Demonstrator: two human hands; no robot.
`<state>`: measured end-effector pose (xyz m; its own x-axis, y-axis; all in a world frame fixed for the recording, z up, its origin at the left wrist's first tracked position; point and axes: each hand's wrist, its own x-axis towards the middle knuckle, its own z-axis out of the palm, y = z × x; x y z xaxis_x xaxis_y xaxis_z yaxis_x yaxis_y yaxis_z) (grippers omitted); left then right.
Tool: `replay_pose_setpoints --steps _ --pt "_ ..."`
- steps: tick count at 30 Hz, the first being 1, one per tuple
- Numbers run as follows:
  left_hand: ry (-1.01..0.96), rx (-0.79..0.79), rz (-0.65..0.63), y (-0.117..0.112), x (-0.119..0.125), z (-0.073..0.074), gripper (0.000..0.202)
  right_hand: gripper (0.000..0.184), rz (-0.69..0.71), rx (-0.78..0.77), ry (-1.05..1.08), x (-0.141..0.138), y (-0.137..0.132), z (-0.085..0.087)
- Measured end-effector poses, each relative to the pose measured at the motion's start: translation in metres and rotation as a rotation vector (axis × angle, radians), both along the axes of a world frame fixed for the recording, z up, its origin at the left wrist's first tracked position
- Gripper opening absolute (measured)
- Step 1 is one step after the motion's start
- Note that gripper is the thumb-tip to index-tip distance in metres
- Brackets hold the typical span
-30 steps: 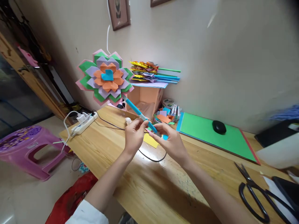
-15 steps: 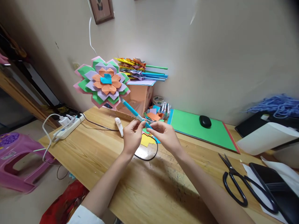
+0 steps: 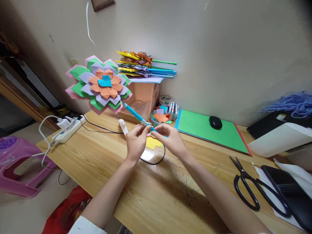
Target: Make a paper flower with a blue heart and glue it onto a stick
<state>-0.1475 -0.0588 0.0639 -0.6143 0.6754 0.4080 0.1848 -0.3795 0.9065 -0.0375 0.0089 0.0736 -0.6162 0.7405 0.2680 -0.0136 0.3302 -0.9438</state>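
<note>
A layered paper flower (image 3: pixel 105 85) in pink, green, lilac and orange, with a blue centre, tilts up to the left. Its blue and white paper stem (image 3: pixel 134 113) runs down into my fingers. My left hand (image 3: pixel 136 140) pinches the stem near its lower part, thumb against fingers. Just to the right, my right hand (image 3: pixel 172 139) grips the stem's bottom end between thumb and fingertips. Both hands are closed, held above the wooden table, and the fingers hide the very end of the stem.
Behind the hands, more paper flowers (image 3: pixel 136 65) lie on a cardboard box (image 3: pixel 141 92). A white glue gun (image 3: pixel 123 126), scissors (image 3: pixel 246 178), a phone (image 3: pixel 285 191), a mouse (image 3: pixel 215 122) on green sheets (image 3: pixel 200 126) and a power strip (image 3: pixel 69 130) rest on the table (image 3: pixel 102 169).
The flower head has swung a little to the left and looks slightly larger. Both hands keep their pinch on the stem, and the camera view has shifted slightly.
</note>
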Motion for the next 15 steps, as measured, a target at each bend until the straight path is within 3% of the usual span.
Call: replay_pose_setpoints --steps 7,12,15 --pt "0.01 -0.012 0.023 -0.0001 -0.002 0.0007 0.021 0.023 0.075 0.002 -0.061 0.0076 0.0064 0.0082" --pt "0.022 -0.015 0.024 0.001 -0.0036 0.0008 0.02 0.019 0.064 0.057 -0.088 0.0061 0.0055 0.0028" --pt "0.022 -0.011 0.021 0.002 -0.0044 -0.0002 0.02 0.019 0.127 0.012 -0.074 0.0069 0.0076 0.0014"
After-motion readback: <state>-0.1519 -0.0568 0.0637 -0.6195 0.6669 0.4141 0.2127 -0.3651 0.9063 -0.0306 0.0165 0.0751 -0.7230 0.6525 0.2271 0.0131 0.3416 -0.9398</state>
